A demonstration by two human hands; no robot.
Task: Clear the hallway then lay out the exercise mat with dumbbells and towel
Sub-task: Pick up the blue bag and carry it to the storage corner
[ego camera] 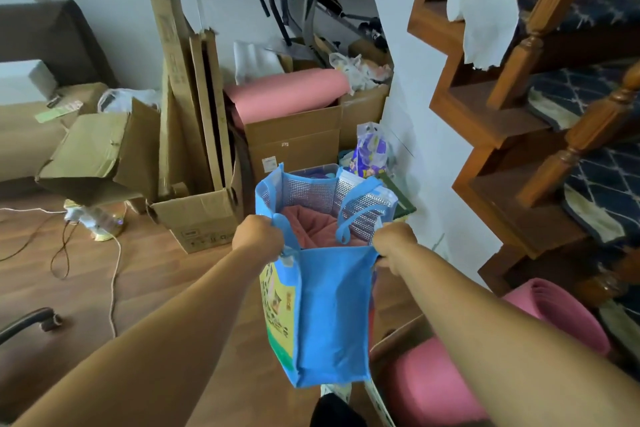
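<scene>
Head view, listed left to right around the blue bag (332, 315). Left of the bag: open cardboard boxes (104, 152) and tall flattened cartons on the wood floor (156, 288). At the bag's left rim: my left hand (258, 236), clenched on the fabric. Inside the bag: a folded reddish cloth (311, 225) against silver lining. At the right rim: my right hand (394, 241), clenched likewise. Right of and below the bag: a rolled pink mat (519, 340), near the wooden stairs (502, 121).
</scene>
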